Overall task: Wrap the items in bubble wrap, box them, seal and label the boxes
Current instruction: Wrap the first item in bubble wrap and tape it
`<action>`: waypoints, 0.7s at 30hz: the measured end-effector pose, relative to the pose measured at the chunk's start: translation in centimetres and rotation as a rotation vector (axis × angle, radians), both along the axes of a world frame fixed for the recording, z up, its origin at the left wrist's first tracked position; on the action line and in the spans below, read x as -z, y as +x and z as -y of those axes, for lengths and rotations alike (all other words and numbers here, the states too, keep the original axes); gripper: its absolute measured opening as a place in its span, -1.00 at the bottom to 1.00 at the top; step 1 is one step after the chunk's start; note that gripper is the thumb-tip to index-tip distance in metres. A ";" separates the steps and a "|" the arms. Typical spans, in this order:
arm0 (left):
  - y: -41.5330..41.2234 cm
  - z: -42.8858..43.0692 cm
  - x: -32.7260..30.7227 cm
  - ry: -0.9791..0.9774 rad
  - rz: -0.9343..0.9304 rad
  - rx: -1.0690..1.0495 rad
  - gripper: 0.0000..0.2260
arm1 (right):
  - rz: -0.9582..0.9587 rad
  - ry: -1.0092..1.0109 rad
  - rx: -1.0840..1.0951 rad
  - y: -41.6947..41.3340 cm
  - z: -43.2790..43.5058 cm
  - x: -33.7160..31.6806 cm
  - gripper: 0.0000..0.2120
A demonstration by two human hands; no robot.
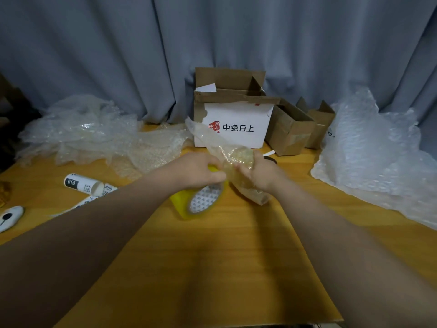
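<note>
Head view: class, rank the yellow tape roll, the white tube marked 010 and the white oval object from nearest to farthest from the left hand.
1. Yellow tape roll, directly under the left hand, which grips it.
2. White tube marked 010, further left on the table.
3. White oval object, at the far left edge.

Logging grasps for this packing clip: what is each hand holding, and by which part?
The left hand grips the yellow tape roll by its upper rim; the right hand holds the bubble-wrapped bundle around its middle.
</note>
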State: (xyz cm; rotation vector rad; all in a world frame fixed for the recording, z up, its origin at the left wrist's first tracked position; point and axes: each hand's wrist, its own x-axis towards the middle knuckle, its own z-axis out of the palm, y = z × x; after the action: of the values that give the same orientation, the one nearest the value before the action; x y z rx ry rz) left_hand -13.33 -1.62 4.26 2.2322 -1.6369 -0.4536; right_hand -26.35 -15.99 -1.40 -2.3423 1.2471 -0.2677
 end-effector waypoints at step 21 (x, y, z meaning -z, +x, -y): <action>-0.1 0.9 -0.7 0.260 0.280 0.008 -0.74 | -0.067 -0.078 0.231 2.8 -2.0 -0.2 -0.24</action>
State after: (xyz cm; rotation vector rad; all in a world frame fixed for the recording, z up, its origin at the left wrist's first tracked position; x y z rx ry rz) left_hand -13.40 -2.49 5.01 2.5797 -1.8134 -0.3888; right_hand -23.53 -13.94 -1.19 -2.2878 1.5693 -0.3207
